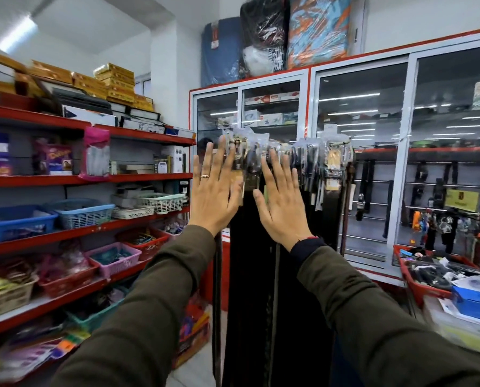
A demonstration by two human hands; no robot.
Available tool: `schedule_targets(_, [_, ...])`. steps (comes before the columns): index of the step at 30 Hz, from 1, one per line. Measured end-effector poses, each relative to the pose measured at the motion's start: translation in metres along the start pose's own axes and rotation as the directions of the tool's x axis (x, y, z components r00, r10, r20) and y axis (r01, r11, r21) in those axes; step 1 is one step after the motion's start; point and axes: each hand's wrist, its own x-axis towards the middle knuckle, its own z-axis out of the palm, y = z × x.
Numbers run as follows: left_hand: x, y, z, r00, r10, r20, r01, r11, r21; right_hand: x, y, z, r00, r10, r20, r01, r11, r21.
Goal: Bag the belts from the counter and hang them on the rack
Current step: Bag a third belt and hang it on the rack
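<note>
- Head view: crowded shop interior, white walls and a ceiling strip light (15, 37) above.
- Red shelving (65, 178) down the left side, stacked with boxed goods on top and plastic baskets (82, 213) of small items lower down.
- Glass-fronted cabinet (359, 163) with a red and white frame across the back wall, reflecting rows of lights; wrapped bundles (278, 34) piled on its roof.
- Belts (264, 275) hanging in a dense dark curtain at centre frame, buckle ends in clear plastic bags (311, 155) crowded along the rack (350, 152) at the top, straps falling almost to the floor.
- Left hand (213, 194) raised flat, palm away from the camera, fingers straight and slightly spread, gripping nothing; ring (204, 176) on one finger; set over the left edge of the bagged buckles, contact impossible to judge.
- Right hand (280, 205) raised beside it, likewise flat with fingers extended and a little apart, empty, in front of the middle of the hanging straps.
- Both arms in dark olive sleeves (149, 317), reaching forward from the bottom corners.
- Red bin (417, 286) of mixed merchandise at lower right, with a blue box (476, 303) just beside it.
- More belts (440, 196) visible behind the cabinet glass on the right.
</note>
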Motion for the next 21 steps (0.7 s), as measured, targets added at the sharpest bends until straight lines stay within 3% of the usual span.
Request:
schedule_targets(10, [-0.009,-0.047,0.036,0.979,0.115,0.171,-0.1,0.991,-0.091,0.023,-0.012,0.045,0.996,-0.018,0.084,0.027,0.994,-0.11])
schedule_targets(21, [0.004,-0.029,0.07,0.965,0.064,0.256,-0.019,0.985,-0.174,0.026,0.013,0.053,0.982,0.066,0.179,-0.026,0.976,-0.216])
